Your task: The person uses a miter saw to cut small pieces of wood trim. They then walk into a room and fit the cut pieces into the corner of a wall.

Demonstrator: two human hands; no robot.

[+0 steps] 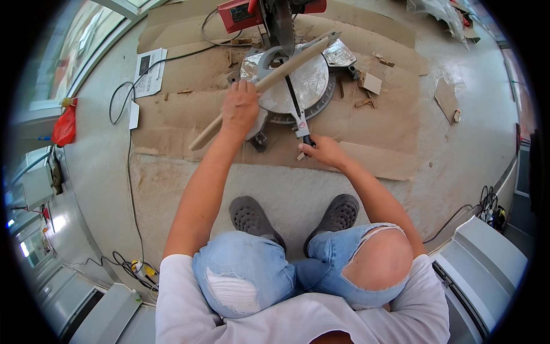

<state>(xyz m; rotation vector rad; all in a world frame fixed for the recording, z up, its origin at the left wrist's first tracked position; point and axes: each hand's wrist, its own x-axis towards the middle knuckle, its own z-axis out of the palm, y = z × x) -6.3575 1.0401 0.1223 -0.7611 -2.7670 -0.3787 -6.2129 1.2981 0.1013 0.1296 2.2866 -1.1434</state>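
A long pale wooden strip lies slantwise over the round silver turntable of a mitre saw. Its lower end sticks out past the table on the left. My left hand is closed over the strip near the table's left side, with the fingertips over its far edge. At the front of the saw, my right hand is closed around the black mitre handle at the end of the table's arm. The saw blade stands behind the strip, below the red motor housing.
Flattened cardboard lies under the saw, strewn with sawdust. Wood offcuts lie right of the turntable. A black cable runs along the left past a white printed sheet. A red plastic bag hangs at far left. My shoes are close in front.
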